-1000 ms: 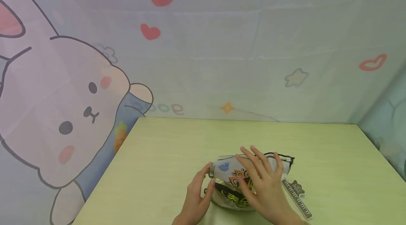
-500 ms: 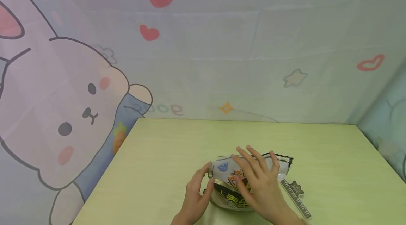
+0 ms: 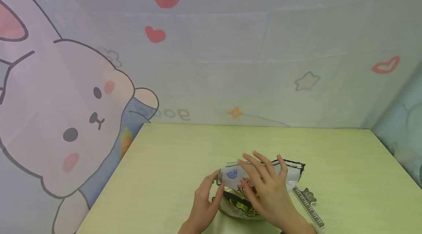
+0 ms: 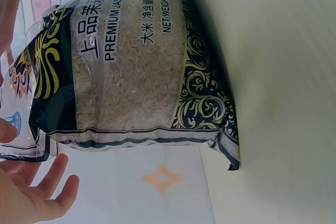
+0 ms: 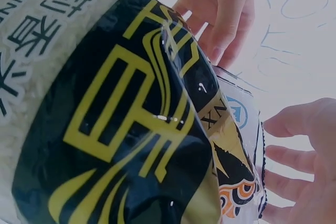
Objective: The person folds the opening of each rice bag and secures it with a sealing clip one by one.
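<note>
A bag of jasmine rice [image 4: 131, 66] stands upright on the table [image 3: 178, 175] between the two hands, its net-weight print legible in the left wrist view. Its white upper flap [image 3: 232, 174], with a blue mark and orange pattern, leans over above the dark printed band. The left hand [image 3: 203, 203] is at the bag's left upper corner, thumb and forefinger parted to either side of it and the other fingers loose; whether it truly pinches the film there I cannot tell. The right hand [image 3: 271, 195] lies over the flap with its fingers spread and nearly straight, touching the film without closing round anything. Just beyond the right hand, on its outer side, a narrow ruler-like strip with a bear-shaped top [image 3: 308, 206] lies flat beside the bag. The weak point looks to be the flap: slick film tends to spring back, so it could rise if the right hand's flat touch lightens while the left has no firm hold. Uneven pressure might also tip the bag toward the left hand, since loose grain shifts easily. If the top is unsealed, which these views do not settle, a tilt could spill rice. A sideways sweep of the right forearm could knock the strip.
</note>
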Motion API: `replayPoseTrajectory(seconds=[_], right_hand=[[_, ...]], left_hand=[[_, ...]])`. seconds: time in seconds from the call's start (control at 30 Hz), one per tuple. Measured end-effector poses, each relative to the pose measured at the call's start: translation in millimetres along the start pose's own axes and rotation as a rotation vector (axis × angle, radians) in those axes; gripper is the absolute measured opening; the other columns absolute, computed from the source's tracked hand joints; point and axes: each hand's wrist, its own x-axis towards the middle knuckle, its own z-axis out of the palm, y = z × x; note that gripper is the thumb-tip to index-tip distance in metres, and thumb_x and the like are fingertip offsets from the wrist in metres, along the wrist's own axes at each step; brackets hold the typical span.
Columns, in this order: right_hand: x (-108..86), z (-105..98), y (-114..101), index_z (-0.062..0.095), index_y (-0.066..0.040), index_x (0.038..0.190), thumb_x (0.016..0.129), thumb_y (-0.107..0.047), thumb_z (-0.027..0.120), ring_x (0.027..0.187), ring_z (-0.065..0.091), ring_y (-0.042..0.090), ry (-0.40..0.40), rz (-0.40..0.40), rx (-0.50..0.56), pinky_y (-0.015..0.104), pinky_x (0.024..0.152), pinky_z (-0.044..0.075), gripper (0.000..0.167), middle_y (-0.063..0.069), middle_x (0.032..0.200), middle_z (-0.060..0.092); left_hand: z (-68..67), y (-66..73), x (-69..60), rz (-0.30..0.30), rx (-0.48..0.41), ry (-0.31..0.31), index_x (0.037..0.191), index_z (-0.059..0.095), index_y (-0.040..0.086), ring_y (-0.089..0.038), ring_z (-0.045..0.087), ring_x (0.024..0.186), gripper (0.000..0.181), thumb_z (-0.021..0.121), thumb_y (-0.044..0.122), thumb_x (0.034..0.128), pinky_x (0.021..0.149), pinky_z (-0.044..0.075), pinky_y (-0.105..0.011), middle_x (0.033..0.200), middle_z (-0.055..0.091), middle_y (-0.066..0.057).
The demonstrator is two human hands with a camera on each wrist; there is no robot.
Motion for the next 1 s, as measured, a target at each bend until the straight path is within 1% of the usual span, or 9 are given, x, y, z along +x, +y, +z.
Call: replayPoseTrajectory(seconds=[0.17, 0.3, 0.37, 0.53, 0.6, 0.7, 0.8, 0.9, 1.0], right_hand=[[3.0, 1.4, 0.9, 0.058, -0.011, 0.116, 0.095, -0.035, 0.033, 0.114, 0.044, 0.031, -0.010, -0.017, -0.015, 0.064, 0.095, 0.010, 0.040, 0.007, 0.118, 0.056], [4.2, 3.0, 0.5, 0.059, -0.011, 0.115, 0.096, -0.034, 0.031, 0.113, 0.044, 0.030, -0.012, -0.029, -0.031, 0.065, 0.093, 0.012, 0.041, 0.007, 0.116, 0.057], [4.4, 3.6, 0.3, 0.059, -0.011, 0.115, 0.096, -0.033, 0.030, 0.112, 0.045, 0.030, -0.010, -0.033, -0.037, 0.065, 0.093, 0.013, 0.040, 0.006, 0.116, 0.057], [5.2, 5.0, 0.6, 0.058, -0.011, 0.115, 0.096, -0.032, 0.031, 0.112, 0.045, 0.030, -0.004, -0.040, -0.043, 0.065, 0.092, 0.014, 0.039, 0.006, 0.114, 0.058], [5.8, 5.2, 0.6, 0.059, -0.012, 0.115, 0.096, -0.031, 0.031, 0.111, 0.046, 0.029, -0.002, -0.042, -0.043, 0.065, 0.092, 0.014, 0.039, 0.005, 0.112, 0.058], [7.0, 4.8, 0.1, 0.058, -0.013, 0.115, 0.097, -0.032, 0.030, 0.110, 0.046, 0.028, -0.010, -0.040, -0.041, 0.066, 0.092, 0.014, 0.039, 0.003, 0.109, 0.059], [8.3, 4.4, -0.3, 0.058, -0.014, 0.116, 0.097, -0.032, 0.028, 0.109, 0.046, 0.027, -0.025, -0.039, -0.048, 0.067, 0.091, 0.014, 0.039, 0.002, 0.106, 0.059], [9.3, 4.4, -0.1, 0.058, -0.015, 0.116, 0.097, -0.031, 0.027, 0.108, 0.047, 0.027, -0.036, -0.042, -0.062, 0.067, 0.091, 0.015, 0.039, 0.001, 0.105, 0.059], [10.2, 4.8, 0.4, 0.058, -0.015, 0.116, 0.097, -0.030, 0.027, 0.107, 0.047, 0.027, -0.035, -0.051, -0.067, 0.068, 0.090, 0.016, 0.039, 0.001, 0.104, 0.058]], left_hand=[[2.0, -2.0, -1.4, -0.002, -0.014, 0.013, 0.124, 0.048, 0.008, -0.017, 0.059, 0.097, 0.041, 0.058, 0.005, 0.0846, 0.077, 0.050, -0.034, 0.108, 0.060, -0.007], [4.1, -3.3, -2.6, -0.002, -0.024, 0.027, 0.123, 0.049, 0.009, -0.016, 0.059, 0.098, 0.042, 0.059, 0.004, 0.0833, 0.077, 0.050, -0.032, 0.108, 0.060, -0.006], [3.5, -3.9, -2.0, -0.004, -0.027, 0.017, 0.122, 0.049, 0.008, -0.017, 0.059, 0.099, 0.039, 0.058, 0.005, 0.0845, 0.078, 0.050, -0.033, 0.108, 0.060, -0.006], [0.5, -7.3, 1.3, 0.039, -0.036, 0.005, 0.119, 0.052, 0.006, -0.017, 0.058, 0.096, 0.032, 0.054, 0.005, 0.0869, 0.078, 0.049, -0.034, 0.105, 0.060, -0.007], [0.0, -8.4, 2.2, 0.058, -0.039, 0.014, 0.117, 0.053, 0.006, -0.017, 0.059, 0.094, 0.031, 0.055, 0.003, 0.0863, 0.078, 0.049, -0.032, 0.103, 0.061, -0.007], [-0.4, -8.9, 2.7, 0.051, -0.032, 0.019, 0.114, 0.055, 0.007, -0.015, 0.059, 0.092, 0.029, 0.056, 0.002, 0.0852, 0.078, 0.049, -0.030, 0.101, 0.061, -0.005], [-0.4, -8.7, 2.8, 0.022, -0.025, 0.013, 0.113, 0.056, 0.009, -0.014, 0.059, 0.093, 0.028, 0.057, 0.003, 0.0851, 0.078, 0.050, -0.030, 0.101, 0.061, -0.002], [0.2, -9.0, 2.9, 0.011, -0.020, 0.008, 0.112, 0.056, 0.009, -0.014, 0.059, 0.094, 0.028, 0.057, 0.004, 0.0850, 0.078, 0.050, -0.032, 0.101, 0.061, -0.002], [0.8, -9.9, 2.8, 0.013, -0.018, 0.007, 0.111, 0.057, 0.009, -0.014, 0.058, 0.094, 0.027, 0.057, 0.004, 0.0853, 0.078, 0.049, -0.033, 0.101, 0.061, -0.002]])
